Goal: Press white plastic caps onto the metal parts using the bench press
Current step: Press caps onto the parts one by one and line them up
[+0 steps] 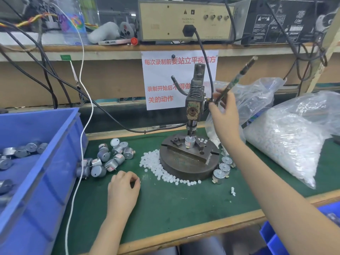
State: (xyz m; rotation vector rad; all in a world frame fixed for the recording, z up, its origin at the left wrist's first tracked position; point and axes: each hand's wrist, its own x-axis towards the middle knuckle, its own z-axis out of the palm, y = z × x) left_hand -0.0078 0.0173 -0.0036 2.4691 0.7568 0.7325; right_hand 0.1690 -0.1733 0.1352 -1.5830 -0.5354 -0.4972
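Observation:
The bench press (194, 100) stands on a round iron base (185, 168) in the middle of the green mat. A small metal motor (190, 142) sits in the fixture under the ram, with a white cap on top. My right hand (223, 118) grips the press lever (237, 80), which points up and to the right. My left hand (123, 188) rests on the mat with fingers curled, pinching what looks like a small white cap. Loose white caps (158, 168) lie in front of the base. Metal motors (108, 161) are heaped to the left.
A blue bin (46, 153) with more motors stands at the left. Three motors (222, 169) sit right of the base. Clear bags of white caps (287, 138) fill the right side. Cables (84, 100) hang over the mat; equipment boxes sit on the shelf above.

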